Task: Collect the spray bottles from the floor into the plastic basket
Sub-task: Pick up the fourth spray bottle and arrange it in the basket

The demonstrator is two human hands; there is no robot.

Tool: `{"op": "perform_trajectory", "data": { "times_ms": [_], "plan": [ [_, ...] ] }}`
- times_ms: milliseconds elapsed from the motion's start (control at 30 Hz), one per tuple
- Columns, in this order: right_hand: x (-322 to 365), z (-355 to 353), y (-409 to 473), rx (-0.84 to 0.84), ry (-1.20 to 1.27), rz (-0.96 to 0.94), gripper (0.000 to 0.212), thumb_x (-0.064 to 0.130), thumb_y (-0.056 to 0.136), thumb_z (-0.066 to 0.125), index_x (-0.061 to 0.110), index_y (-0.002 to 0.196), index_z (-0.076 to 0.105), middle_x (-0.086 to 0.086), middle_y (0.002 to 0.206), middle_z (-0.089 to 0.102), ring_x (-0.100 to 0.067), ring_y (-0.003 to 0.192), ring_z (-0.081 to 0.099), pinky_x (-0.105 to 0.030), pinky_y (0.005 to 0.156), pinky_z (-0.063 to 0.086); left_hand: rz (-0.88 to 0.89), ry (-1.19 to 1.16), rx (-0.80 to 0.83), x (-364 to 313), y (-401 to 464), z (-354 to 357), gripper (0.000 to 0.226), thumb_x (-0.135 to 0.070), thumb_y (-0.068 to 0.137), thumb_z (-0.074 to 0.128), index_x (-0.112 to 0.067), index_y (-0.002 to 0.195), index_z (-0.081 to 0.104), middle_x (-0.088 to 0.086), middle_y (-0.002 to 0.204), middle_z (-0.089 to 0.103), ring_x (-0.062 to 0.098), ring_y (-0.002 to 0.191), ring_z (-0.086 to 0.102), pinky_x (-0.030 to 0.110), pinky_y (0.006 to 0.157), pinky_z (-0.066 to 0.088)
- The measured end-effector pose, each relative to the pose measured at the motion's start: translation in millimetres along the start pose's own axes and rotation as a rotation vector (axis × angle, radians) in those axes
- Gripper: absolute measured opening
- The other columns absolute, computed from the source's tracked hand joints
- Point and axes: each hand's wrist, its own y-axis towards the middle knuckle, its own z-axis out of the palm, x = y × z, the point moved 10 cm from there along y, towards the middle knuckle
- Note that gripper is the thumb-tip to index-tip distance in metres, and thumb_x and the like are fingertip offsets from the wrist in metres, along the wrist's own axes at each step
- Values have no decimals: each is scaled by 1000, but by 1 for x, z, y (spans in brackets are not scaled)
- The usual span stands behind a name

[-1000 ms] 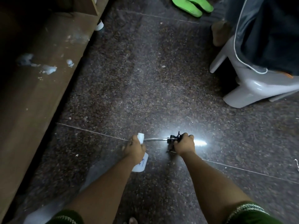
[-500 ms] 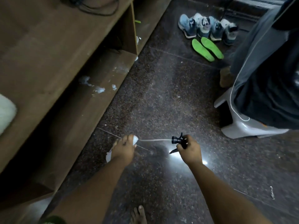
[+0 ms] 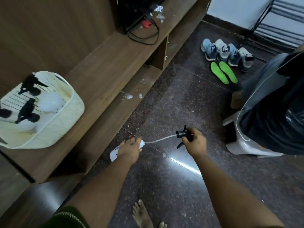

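My left hand (image 3: 130, 149) grips a white spray bottle body (image 3: 114, 155) above the dark floor. My right hand (image 3: 195, 141) holds the bottle's black trigger head (image 3: 183, 134), pulled out of the neck. A clear dip tube (image 3: 158, 139) runs between the head and the bottle's mouth. A cream plastic basket (image 3: 62, 122) stands on the wooden shelf at the left. Inside it lie several white spray bottles with black trigger heads (image 3: 28, 111).
A long wooden shelf unit (image 3: 105, 76) runs along the left, with cables and a black device further back. A grey plastic stool (image 3: 241, 142) draped with dark clothing stands at the right. Shoes (image 3: 227, 52) and green insoles (image 3: 223, 72) lie beyond. My bare foot (image 3: 144, 216) is below.
The view has swung up and left, bringing the basket on the shelf into sight. Both hands have risen from the floor, still holding the bottle and its pulled-out trigger head.
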Motion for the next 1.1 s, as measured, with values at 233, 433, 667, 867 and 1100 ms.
{"op": "perform_trajectory", "data": {
  "times_ms": [233, 433, 667, 867, 1100],
  "plan": [
    [102, -21, -15, 100, -76, -164, 38, 9, 79, 69, 10, 117, 64, -13, 112, 63, -28, 101, 61, -26, 78, 42, 97, 94, 64, 12, -55, -42, 45, -30, 97, 46, -20, 140, 35, 10, 137, 51, 31, 123, 49, 40, 102, 31],
    [177, -46, -28, 158, -116, -137, 27, 4, 74, 74, 4, 97, 58, -15, 107, 66, -28, 96, 62, -33, 71, 48, 40, -60, 8, 29, -104, -92, 47, -41, 97, 45, -24, 140, 38, 4, 140, 53, 24, 128, 50, 38, 102, 28],
    [254, -65, -19, 225, -161, -205, 46, 21, 67, 86, 8, 84, 45, -7, 90, 55, -22, 84, 50, -33, 67, 37, -67, -158, -70, 61, -120, -148, 49, -46, 96, 43, -26, 140, 36, 3, 143, 51, 24, 131, 48, 41, 107, 28],
    [276, -62, 4, 326, -276, -176, 37, 32, 78, 77, 5, 92, 56, 0, 77, 54, -22, 80, 54, -32, 62, 41, -136, -345, -192, 75, -124, -195, 51, -44, 99, 37, -24, 145, 29, 8, 145, 47, 29, 131, 46, 43, 110, 29],
    [308, -87, 58, 222, 65, -106, 36, 39, 75, 78, 13, 82, 54, -10, 93, 67, -26, 88, 63, -40, 76, 53, -269, -306, -175, 72, -103, -223, 40, -36, 99, 40, -22, 137, 38, 5, 136, 57, 28, 127, 50, 43, 107, 27]
  ]
}}
